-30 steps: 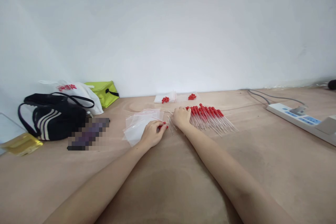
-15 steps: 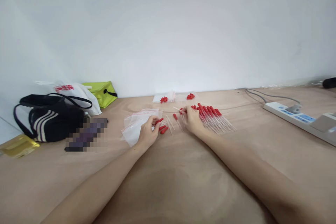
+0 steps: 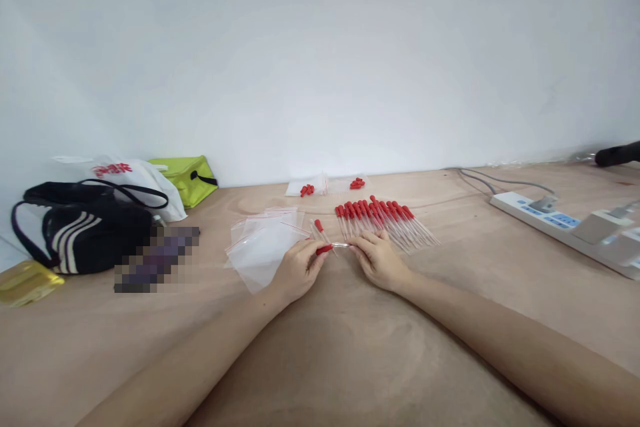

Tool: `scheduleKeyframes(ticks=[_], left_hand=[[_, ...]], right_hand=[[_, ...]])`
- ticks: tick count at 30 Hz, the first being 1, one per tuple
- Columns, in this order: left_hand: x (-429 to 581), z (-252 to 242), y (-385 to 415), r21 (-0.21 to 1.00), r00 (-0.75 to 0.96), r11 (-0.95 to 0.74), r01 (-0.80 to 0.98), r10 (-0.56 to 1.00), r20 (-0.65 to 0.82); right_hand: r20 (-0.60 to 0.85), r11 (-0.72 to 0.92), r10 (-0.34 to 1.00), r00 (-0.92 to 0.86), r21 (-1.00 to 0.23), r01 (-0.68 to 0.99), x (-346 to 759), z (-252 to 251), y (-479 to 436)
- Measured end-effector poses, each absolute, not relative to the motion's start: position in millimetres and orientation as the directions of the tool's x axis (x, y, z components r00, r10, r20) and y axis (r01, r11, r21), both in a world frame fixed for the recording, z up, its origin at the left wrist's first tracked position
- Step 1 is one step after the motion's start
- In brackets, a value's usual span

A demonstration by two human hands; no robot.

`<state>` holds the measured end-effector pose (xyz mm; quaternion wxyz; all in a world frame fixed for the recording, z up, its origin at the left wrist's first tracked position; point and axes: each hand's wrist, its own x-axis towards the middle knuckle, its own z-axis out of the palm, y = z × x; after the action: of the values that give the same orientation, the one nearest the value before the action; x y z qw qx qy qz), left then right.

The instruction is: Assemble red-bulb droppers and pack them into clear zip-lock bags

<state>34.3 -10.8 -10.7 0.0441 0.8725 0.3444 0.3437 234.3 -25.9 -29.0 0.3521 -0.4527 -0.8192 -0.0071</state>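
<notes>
My left hand point(image 3: 297, 270) pinches the red bulb end of a dropper point(image 3: 333, 247), and my right hand point(image 3: 381, 260) pinches its clear glass tip, so the dropper lies level between them just above the wooden table point(image 3: 350, 347). Behind my right hand lies a row of several red-capped droppers point(image 3: 383, 217). A single dropper point(image 3: 320, 228) lies loose just behind my left hand. A stack of clear zip bags point(image 3: 263, 243) lies to the left of my left hand.
Two small bags with red caps point(image 3: 330, 185) sit near the wall. A black striped bag point(image 3: 83, 227), a white plastic bag point(image 3: 127, 177) and a green pouch point(image 3: 187, 177) stand at the left. A white power strip point(image 3: 565, 227) lies at the right.
My right hand left the dropper row and came toward me with one dropper. My left hand took its red end, leaving the loose droppers it had been touching.
</notes>
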Motion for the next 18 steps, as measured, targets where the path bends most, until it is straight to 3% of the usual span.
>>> scheduleKeyframes(ticks=[11, 18], left_hand=[[36.2, -12.9, -11.1, 0.419, 0.505, -0.781, 0.463, 0.621, 0.599], [33.0, -10.5, -10.3, 0.298, 0.639, -0.859, 0.416, 0.509, 0.577]], right_hand=[[0.533, 0.668, 0.712, -0.457, -0.31, 0.677, 237.3, -26.3, -26.0], [0.478, 0.669, 0.692, -0.541, -0.143, 0.729, 240.5, -21.2, -28.0]])
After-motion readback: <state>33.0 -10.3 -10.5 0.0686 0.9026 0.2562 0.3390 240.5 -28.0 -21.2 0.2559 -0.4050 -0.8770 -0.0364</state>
